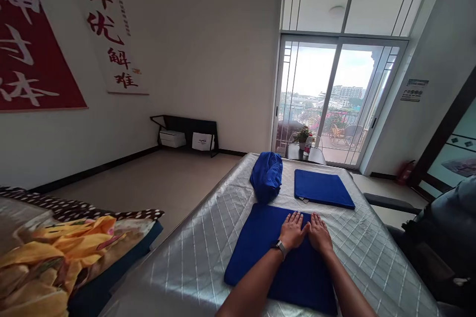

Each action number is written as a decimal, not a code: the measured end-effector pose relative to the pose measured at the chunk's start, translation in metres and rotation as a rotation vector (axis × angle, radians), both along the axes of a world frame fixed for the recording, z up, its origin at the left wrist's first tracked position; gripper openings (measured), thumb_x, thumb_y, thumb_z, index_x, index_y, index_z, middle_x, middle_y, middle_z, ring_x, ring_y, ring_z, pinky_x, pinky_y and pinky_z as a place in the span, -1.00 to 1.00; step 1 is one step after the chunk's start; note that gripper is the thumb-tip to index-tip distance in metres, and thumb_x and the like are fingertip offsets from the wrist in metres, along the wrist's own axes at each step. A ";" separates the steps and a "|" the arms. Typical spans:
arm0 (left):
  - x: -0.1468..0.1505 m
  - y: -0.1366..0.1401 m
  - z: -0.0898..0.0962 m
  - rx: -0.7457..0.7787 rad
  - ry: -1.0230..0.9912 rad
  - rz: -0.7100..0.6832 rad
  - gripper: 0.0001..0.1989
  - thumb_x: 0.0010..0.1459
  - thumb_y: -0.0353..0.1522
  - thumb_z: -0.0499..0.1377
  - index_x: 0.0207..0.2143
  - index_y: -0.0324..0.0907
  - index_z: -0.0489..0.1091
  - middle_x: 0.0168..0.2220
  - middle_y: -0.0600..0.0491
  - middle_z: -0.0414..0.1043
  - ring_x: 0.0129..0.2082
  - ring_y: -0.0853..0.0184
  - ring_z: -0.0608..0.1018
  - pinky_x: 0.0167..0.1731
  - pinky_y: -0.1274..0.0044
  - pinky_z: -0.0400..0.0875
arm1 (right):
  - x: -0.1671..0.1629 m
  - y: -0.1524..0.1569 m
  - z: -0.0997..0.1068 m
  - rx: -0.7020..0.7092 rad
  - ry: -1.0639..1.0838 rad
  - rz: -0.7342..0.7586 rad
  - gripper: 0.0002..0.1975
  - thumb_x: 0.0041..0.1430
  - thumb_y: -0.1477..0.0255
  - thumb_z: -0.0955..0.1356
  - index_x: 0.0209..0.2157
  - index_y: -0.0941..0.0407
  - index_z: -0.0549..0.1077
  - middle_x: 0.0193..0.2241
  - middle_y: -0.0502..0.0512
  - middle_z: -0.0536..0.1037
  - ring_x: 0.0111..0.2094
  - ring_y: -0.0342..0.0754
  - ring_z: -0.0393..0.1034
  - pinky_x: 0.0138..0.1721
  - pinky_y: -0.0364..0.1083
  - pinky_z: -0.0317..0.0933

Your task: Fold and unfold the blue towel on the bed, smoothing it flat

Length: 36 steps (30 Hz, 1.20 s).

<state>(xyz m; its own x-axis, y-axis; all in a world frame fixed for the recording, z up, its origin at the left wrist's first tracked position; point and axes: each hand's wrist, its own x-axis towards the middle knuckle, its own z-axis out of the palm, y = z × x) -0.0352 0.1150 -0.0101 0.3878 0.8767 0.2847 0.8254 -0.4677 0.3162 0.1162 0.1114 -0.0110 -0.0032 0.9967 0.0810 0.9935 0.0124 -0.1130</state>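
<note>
A flat, folded blue cloth [256, 242] lies in front of me on a silver quilted cover [193, 252]. My left hand [293, 230], with a watch at its wrist, rests palm down on the cloth, fingers stretched out. Beside it, my right hand [319, 233] lies flat near the cloth's right edge, and the thumbs nearly meet. Neither hand grips anything. Just beyond the cloth sits a crumpled blue cloth bundle [267, 176]. Farther back on the right is a second flat, folded blue cloth [323, 187].
To the left, yellow patterned fabric [74, 247] lies in a heap on another bed. A small dark table [297, 153] with a plant and bottle [308, 144] stands by the glass doors. A dark bag-like shape [446, 237] is at right. A low black rack [189, 126] stands against the wall.
</note>
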 end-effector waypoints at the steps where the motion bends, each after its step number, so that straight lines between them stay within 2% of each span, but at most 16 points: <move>1: -0.012 0.001 -0.002 0.005 0.003 0.028 -0.33 0.42 -0.03 -0.28 0.36 -0.19 0.19 0.38 -0.07 0.16 0.41 0.21 0.14 0.37 0.29 0.02 | -0.001 0.001 0.001 -0.003 0.005 -0.004 -0.35 0.40 0.31 -0.01 0.42 0.30 -0.03 0.44 0.20 -0.02 0.45 -0.02 -0.25 0.41 0.03 -0.27; 4: -0.060 0.004 -0.005 0.025 0.018 0.126 -0.34 0.42 -0.03 -0.28 0.36 -0.16 0.19 0.38 -0.05 0.17 0.41 0.18 0.14 0.37 0.26 0.01 | -0.002 0.002 0.002 -0.010 0.016 -0.020 -0.35 0.40 0.29 -0.01 0.42 0.29 -0.06 0.44 0.19 -0.05 0.46 -0.04 -0.27 0.41 0.03 -0.29; 8: -0.127 0.010 -0.007 0.034 0.048 0.235 -0.33 0.42 -0.04 -0.27 0.36 -0.20 0.17 0.37 -0.09 0.18 0.39 0.11 0.17 0.35 0.18 0.04 | -0.003 0.002 0.003 -0.021 0.002 -0.020 -0.35 0.40 0.29 -0.01 0.42 0.29 -0.04 0.45 0.18 -0.06 0.46 -0.04 -0.27 0.41 0.02 -0.31; 12: -0.159 0.016 -0.011 0.042 0.097 0.318 -0.32 0.42 -0.03 -0.29 0.35 -0.23 0.19 0.36 -0.13 0.20 0.38 0.12 0.20 0.33 0.21 0.09 | -0.003 0.000 0.003 -0.015 0.002 -0.022 -0.35 0.40 0.29 -0.01 0.41 0.30 -0.02 0.44 0.19 -0.07 0.46 -0.04 -0.27 0.41 0.03 -0.31; 15: -0.160 0.016 -0.012 0.046 0.107 0.344 -0.32 0.43 -0.05 -0.26 0.34 -0.31 0.18 0.37 -0.18 0.18 0.39 0.12 0.18 0.34 0.24 0.07 | -0.005 -0.002 0.006 -0.010 0.002 -0.023 -0.36 0.40 0.31 0.01 0.41 0.30 -0.02 0.44 0.22 -0.07 0.45 -0.03 -0.24 0.40 0.03 -0.29; 22: -0.155 0.011 -0.011 0.072 0.122 0.357 -0.38 0.41 -0.12 -0.17 0.34 -0.29 0.18 0.36 -0.17 0.21 0.38 0.13 0.20 0.34 0.24 0.06 | -0.009 -0.018 0.016 0.043 0.001 -0.058 -0.36 0.38 0.35 0.01 0.41 0.31 0.01 0.44 0.23 -0.05 0.46 0.00 -0.26 0.41 0.07 -0.37; 27: -0.154 0.009 -0.007 0.077 0.112 0.363 -0.39 0.41 -0.12 -0.17 0.34 -0.28 0.18 0.36 -0.16 0.19 0.39 0.12 0.19 0.35 0.24 0.06 | -0.003 -0.037 0.009 -0.055 0.031 0.018 -0.34 0.40 0.28 -0.02 0.42 0.29 -0.06 0.45 0.18 -0.08 0.46 -0.05 -0.29 0.41 0.03 -0.31; 32: -0.156 0.003 0.003 0.058 0.120 0.390 -0.38 0.41 -0.13 -0.17 0.32 -0.33 0.21 0.35 -0.19 0.22 0.38 0.08 0.20 0.35 0.24 0.05 | -0.003 -0.044 0.006 -0.044 0.029 0.020 -0.34 0.39 0.29 -0.01 0.43 0.29 -0.08 0.45 0.19 -0.09 0.46 -0.06 -0.31 0.41 0.02 -0.31; 34: -0.149 -0.002 0.006 0.095 0.097 0.401 -0.38 0.42 -0.11 -0.21 0.32 -0.30 0.22 0.34 -0.19 0.23 0.38 0.05 0.20 0.35 0.21 0.07 | -0.004 -0.043 0.006 -0.045 0.032 0.018 -0.34 0.39 0.29 -0.01 0.43 0.28 -0.08 0.45 0.19 -0.07 0.46 -0.06 -0.30 0.41 0.02 -0.31; 36: -0.129 -0.010 0.007 0.128 0.077 0.349 -0.36 0.43 -0.09 -0.24 0.32 -0.27 0.22 0.35 -0.18 0.21 0.38 0.07 0.20 0.34 0.21 0.09 | -0.004 -0.043 0.006 -0.043 0.038 0.021 -0.34 0.39 0.29 0.00 0.43 0.28 -0.07 0.44 0.19 -0.06 0.45 -0.06 -0.28 0.41 0.02 -0.30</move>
